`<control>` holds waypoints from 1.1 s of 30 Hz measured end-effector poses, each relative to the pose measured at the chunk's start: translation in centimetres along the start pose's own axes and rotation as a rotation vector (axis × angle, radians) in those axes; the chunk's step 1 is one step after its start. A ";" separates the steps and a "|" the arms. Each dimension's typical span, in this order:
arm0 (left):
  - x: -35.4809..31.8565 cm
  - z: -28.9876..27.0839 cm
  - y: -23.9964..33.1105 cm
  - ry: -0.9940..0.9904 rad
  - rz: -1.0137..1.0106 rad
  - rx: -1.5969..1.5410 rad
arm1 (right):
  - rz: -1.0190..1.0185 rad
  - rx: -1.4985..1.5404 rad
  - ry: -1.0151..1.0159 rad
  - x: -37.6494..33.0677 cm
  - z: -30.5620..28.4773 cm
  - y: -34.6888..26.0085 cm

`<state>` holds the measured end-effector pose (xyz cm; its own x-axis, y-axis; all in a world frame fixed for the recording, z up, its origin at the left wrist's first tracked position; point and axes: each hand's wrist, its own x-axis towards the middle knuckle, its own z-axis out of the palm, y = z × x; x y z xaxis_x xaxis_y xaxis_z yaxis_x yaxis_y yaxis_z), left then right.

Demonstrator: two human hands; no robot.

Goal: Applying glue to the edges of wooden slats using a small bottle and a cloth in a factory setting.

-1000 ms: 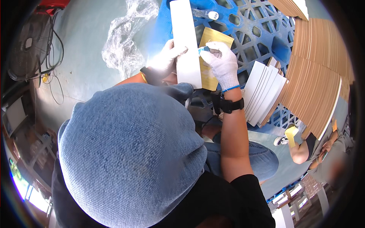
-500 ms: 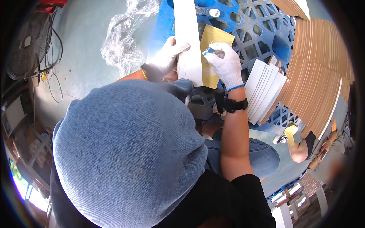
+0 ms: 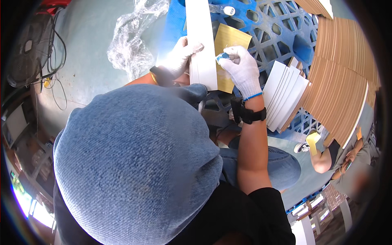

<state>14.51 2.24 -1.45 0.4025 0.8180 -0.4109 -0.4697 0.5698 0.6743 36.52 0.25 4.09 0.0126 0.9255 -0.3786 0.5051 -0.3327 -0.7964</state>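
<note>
My left hand, in a white knit glove, is closed on the left edge of a long white board, thumb on its upper face. To the right of the board, my right hand, also gloved, pinches a small blue and whitish piece whose kind I cannot make out. It is held over a yellow sheet, which lies beside the board and shows pale patches near my fingers. The board's near end rests by my denim-covered knee.
A blue plastic pallet with a plastic bottle lies beyond. White boards lean against tall stacks of brown-edged panels on the right. Crumpled clear film and black cables are on the left. Another person is at far right.
Hardly anything differs. The blue piece in my right hand has shifted slightly left toward the board's edge; my left hand keeps its hold on the board.
</note>
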 end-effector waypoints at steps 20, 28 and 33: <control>0.9 -1.5 -1.7 0.152 -0.014 0.045 | -0.040 0.287 -0.020 -1.7 0.6 2.0; 1.3 -2.8 -2.0 0.056 -0.067 0.042 | 0.128 0.237 -0.051 -3.3 -0.6 1.8; 1.5 -3.6 -2.1 0.051 -0.078 0.098 | 0.084 0.220 -0.009 -2.9 0.4 0.7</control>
<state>13.30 2.56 -5.64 0.3929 0.7761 -0.4934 -0.3590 0.6233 0.6947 36.44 -2.78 4.46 0.0383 0.8917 -0.4510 0.3021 -0.4405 -0.8454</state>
